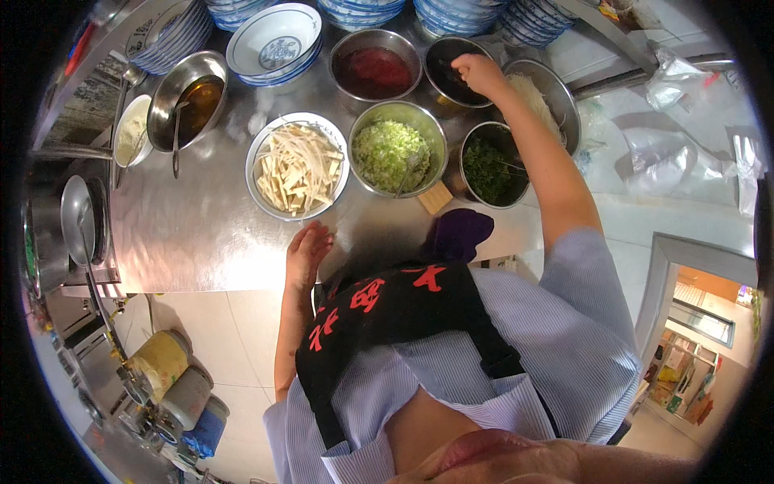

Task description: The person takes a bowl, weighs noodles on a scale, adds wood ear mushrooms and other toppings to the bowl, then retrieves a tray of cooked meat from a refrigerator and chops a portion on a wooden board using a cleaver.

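My right hand reaches over a dark-looking steel pot, fingers curled; whether it holds something cannot be made out. My left hand, palm up with nothing in it, lies at the near rim of a white bowl filled with pale strips and thin white shreds. Beside that bowl, a steel bowl holds chopped pale green vegetable and a utensil. A steel pot of chopped dark green herbs is under my right forearm. Behind stands a steel bowl of red liquid.
Stacked patterned bowls line the back. At the left are a steel bowl of brown liquid with a spoon, a white bowl of pale paste and a ladle. Noodles fill a pot at right; a purple cloth lies near me.
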Demonstrator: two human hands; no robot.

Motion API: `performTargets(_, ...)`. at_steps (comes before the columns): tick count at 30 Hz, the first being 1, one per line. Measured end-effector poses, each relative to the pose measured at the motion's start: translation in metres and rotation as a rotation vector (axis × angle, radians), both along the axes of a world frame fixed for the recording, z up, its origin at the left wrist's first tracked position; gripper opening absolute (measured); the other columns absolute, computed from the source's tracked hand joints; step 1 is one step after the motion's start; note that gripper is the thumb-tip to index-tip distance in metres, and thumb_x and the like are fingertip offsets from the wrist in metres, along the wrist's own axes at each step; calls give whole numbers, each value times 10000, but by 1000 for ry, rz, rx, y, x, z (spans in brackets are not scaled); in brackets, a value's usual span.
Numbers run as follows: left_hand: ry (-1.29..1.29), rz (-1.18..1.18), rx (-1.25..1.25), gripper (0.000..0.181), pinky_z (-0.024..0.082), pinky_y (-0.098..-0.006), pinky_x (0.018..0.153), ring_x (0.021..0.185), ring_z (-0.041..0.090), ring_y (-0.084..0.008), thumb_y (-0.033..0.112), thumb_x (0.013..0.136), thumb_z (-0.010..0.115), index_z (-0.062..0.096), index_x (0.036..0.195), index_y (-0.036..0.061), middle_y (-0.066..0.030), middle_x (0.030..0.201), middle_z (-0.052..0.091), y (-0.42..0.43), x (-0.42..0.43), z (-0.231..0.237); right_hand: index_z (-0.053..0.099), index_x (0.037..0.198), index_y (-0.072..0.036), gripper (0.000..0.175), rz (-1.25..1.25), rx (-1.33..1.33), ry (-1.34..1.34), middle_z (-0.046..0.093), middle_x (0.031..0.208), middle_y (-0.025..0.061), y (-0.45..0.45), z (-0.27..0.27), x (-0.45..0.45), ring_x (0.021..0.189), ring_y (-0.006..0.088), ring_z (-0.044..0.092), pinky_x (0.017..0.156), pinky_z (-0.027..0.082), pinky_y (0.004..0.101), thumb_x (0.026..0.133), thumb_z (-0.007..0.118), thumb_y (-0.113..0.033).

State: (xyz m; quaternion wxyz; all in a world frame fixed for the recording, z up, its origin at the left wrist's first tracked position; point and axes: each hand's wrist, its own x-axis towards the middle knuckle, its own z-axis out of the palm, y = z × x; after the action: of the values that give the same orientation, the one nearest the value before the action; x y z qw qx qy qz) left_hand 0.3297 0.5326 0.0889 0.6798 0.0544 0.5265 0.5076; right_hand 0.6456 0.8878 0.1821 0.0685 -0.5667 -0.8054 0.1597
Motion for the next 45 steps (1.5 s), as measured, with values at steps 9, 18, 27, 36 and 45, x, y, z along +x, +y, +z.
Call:
performTargets(9, 95, 95, -122, 349, 481, -294, 727, 838, 589, -214, 184, 849, 483, 451, 1128, -24, -129, 969, 572, -2, 3, 8, 564, 1062, -91, 317, 114, -168, -202, 550, 1045, 180, 23, -64, 1, 996, 320, 512, 844, 409, 371, 749, 572, -143)
performTargets(18, 110, 94, -90, 365, 478, -325, 756, 856, 575, -238, 152, 848, 465, 429, 1138, -66, -158, 972, 559, -2, -6, 4, 550, 1100, -101, 348, -223, -36, 332, 600, 997, 106, 22, 11, 16, 755, 213, 617, 719, 470, 368, 803, 553, -282)
performTargets(27, 78, 102, 6, 364, 473, -302, 747, 871, 577, -209, 184, 846, 490, 437, 1136, -31, -142, 995, 561, -19, -17, -3, 474, 1167, -10, 436, -25, -369, 669, 564, 1055, 134, -63, 40, -61, 766, 164, 606, 669, 501, 281, 799, 589, -214)
performTargets(36, 35, 212, 50, 307, 476, -307, 739, 845, 582, -215, 186, 843, 504, 473, 1079, -8, -124, 966, 574, -53, -30, -7, 511, 1143, -58, 315, 355, -898, 347, 546, 1060, 89, -163, 5, -213, 871, 157, 574, 657, 509, 257, 832, 464, -38)
performTargets(45, 102, 275, 26, 261, 475, -295, 719, 817, 579, -187, 171, 855, 495, 489, 1059, 7, -96, 935, 582, -64, -44, -25, 532, 1096, -45, 278, 338, -806, 442, 591, 869, 67, -155, 2, -221, 615, 111, 551, 527, 471, 238, 832, 446, -45)
